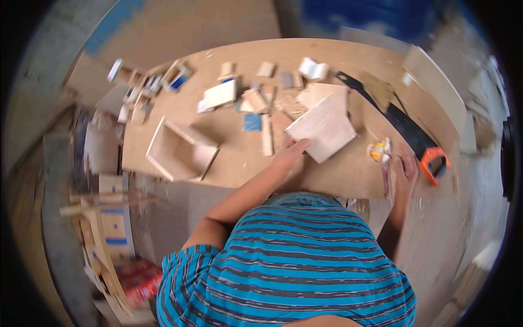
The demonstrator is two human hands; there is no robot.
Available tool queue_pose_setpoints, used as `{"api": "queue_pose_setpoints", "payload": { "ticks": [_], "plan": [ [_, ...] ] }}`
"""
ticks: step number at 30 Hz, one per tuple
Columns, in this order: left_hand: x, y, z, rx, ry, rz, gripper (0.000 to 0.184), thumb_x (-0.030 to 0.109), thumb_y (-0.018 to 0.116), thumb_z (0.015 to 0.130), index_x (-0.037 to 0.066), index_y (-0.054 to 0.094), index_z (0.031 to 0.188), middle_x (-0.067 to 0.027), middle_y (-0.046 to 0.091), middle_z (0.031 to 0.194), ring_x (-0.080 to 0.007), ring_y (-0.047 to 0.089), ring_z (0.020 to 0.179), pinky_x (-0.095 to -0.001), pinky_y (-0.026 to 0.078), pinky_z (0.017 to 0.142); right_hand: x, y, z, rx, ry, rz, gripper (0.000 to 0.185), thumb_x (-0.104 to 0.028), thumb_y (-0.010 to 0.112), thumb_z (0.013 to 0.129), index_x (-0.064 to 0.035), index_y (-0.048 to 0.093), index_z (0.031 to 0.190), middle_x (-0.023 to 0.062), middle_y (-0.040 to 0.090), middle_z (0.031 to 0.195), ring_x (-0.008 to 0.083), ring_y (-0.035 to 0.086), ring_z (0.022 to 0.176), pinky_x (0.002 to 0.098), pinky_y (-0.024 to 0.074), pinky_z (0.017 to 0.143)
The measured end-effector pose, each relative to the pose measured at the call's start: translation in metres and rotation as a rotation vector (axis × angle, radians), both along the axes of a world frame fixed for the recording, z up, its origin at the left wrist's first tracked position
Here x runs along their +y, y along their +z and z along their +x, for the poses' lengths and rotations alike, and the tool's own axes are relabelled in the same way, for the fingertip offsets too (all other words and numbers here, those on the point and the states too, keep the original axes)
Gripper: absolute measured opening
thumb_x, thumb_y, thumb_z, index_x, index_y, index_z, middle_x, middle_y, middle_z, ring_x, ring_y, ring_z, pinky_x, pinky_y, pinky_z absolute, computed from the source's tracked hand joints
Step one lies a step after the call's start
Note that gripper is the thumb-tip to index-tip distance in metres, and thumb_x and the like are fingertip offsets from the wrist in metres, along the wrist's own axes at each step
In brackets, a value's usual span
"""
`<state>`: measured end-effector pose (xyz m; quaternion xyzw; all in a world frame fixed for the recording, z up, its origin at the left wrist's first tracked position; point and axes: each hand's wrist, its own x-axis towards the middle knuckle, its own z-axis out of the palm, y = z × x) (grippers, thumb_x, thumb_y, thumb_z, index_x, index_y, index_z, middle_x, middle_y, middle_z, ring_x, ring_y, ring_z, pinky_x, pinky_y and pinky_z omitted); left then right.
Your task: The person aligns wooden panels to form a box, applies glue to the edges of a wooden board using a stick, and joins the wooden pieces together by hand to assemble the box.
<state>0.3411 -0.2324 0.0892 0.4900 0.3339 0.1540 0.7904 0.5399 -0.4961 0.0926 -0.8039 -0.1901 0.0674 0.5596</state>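
My left hand (pixel 292 155) grips the near left edge of a flat pale wooden board (pixel 322 129), which is tilted above the table. My right hand (pixel 405 165) is low at the table's right front, its slightly blurred fingers apart and nothing visible in them. Just left of it are a crumpled yellow and white packet (pixel 379 149) and a thin reddish-brown stick (pixel 387 180). A handsaw (pixel 408 128) with an orange handle lies to the right of that hand.
An open wooden box (pixel 182 150) sits at the table's left front. Several wood offcuts (pixel 254 101) and a blue square (pixel 252 122) are scattered mid-table. Small wooden pieces (pixel 139 92) crowd the far left. A wooden frame (pixel 98 240) stands on the floor at left.
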Motion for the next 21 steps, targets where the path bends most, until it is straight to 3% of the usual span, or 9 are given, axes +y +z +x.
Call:
{"api": "queue_pose_setpoints", "payload": {
  "ticks": [2, 5, 6, 12, 14, 16, 18, 21],
  "plan": [
    [0.009, -0.013, 0.007, -0.089, 0.028, -0.177, 0.040, 0.017, 0.066, 0.084, 0.004, 0.052, 0.119, -0.0068, 0.063, 0.107, -0.0178, 0.063, 0.097, -0.0330, 0.052, 0.080, -0.003, -0.010, 0.010, -0.009, 0.076, 0.064, 0.037, 0.002, 0.056, 0.087, 0.0009, 0.058, 0.124, -0.0065, 0.042, 0.073, 0.0015, 0.038, 0.065, 0.0158, 0.0317, 0.059],
    [0.020, -0.027, 0.017, -0.097, 0.077, -0.323, 0.036, 0.019, 0.066, 0.084, 0.005, 0.054, 0.116, -0.0063, 0.064, 0.104, -0.0166, 0.063, 0.093, -0.0317, 0.053, 0.079, 0.001, -0.013, 0.017, 0.013, 0.173, 0.154, 0.036, 0.005, 0.053, 0.087, 0.0023, 0.057, 0.123, -0.0043, 0.050, 0.077, 0.0026, 0.046, 0.070, 0.0165, 0.0374, 0.063],
    [0.022, -0.030, 0.019, -0.088, 0.068, -0.302, 0.035, 0.019, 0.066, 0.085, 0.005, 0.055, 0.115, -0.0056, 0.064, 0.103, -0.0157, 0.063, 0.092, -0.0309, 0.053, 0.078, 0.010, -0.005, 0.011, -0.003, 0.193, 0.197, 0.038, 0.006, 0.052, 0.087, 0.0030, 0.056, 0.124, -0.0008, 0.059, 0.084, 0.0059, 0.056, 0.077, 0.0184, 0.0435, 0.069],
    [0.022, -0.022, 0.008, -0.002, 0.092, -0.149, 0.031, 0.023, 0.068, 0.086, 0.007, 0.058, 0.110, -0.0023, 0.065, 0.094, -0.0121, 0.062, 0.082, -0.0262, 0.051, 0.072, 0.005, 0.007, 0.020, -0.120, 0.399, -0.038, 0.019, -0.001, 0.057, 0.090, 0.0044, 0.063, 0.107, 0.0073, 0.064, 0.096, 0.0110, 0.059, 0.086, 0.0230, 0.0460, 0.077],
    [0.017, -0.010, -0.005, 0.034, 0.133, -0.086, 0.032, 0.022, 0.069, 0.086, 0.004, 0.058, 0.110, -0.0031, 0.064, 0.090, -0.0111, 0.060, 0.076, -0.0260, 0.050, 0.070, 0.008, 0.011, 0.021, -0.162, 0.380, -0.095, 0.015, -0.003, 0.057, 0.091, 0.0047, 0.064, 0.101, 0.0088, 0.064, 0.095, 0.0112, 0.059, 0.085, 0.0236, 0.0465, 0.076],
    [0.008, 0.000, -0.018, -0.036, 0.166, 0.013, 0.043, 0.021, 0.070, 0.085, 0.002, 0.054, 0.120, -0.0047, 0.062, 0.101, -0.0091, 0.057, 0.087, -0.0264, 0.048, 0.073, 0.013, 0.015, 0.017, -0.183, 0.351, -0.111, 0.014, -0.005, 0.058, 0.091, 0.0054, 0.065, 0.098, 0.0096, 0.065, 0.091, 0.0115, 0.060, 0.082, 0.0239, 0.0473, 0.074],
    [0.002, -0.025, -0.031, 0.093, 0.260, 0.144, 0.054, 0.018, 0.071, 0.083, 0.001, 0.048, 0.129, -0.0062, 0.057, 0.110, -0.0112, 0.055, 0.095, -0.0272, 0.047, 0.079, 0.018, 0.022, 0.011, -0.192, 0.287, -0.100, 0.016, -0.006, 0.058, 0.091, 0.0063, 0.065, 0.098, 0.0096, 0.065, 0.086, 0.0119, 0.060, 0.078, 0.0238, 0.0484, 0.070],
    [-0.005, -0.017, -0.045, 0.142, 0.225, 0.653, 0.063, 0.016, 0.071, 0.079, 0.002, 0.044, 0.135, -0.0151, 0.055, 0.118, -0.0242, 0.054, 0.104, -0.0351, 0.044, 0.092, 0.019, 0.028, 0.005, -0.124, 0.200, -0.095, 0.016, -0.009, 0.058, 0.092, 0.0051, 0.065, 0.097, 0.0082, 0.065, 0.081, 0.0112, 0.059, 0.075, 0.0243, 0.0481, 0.066]
  ]
}}
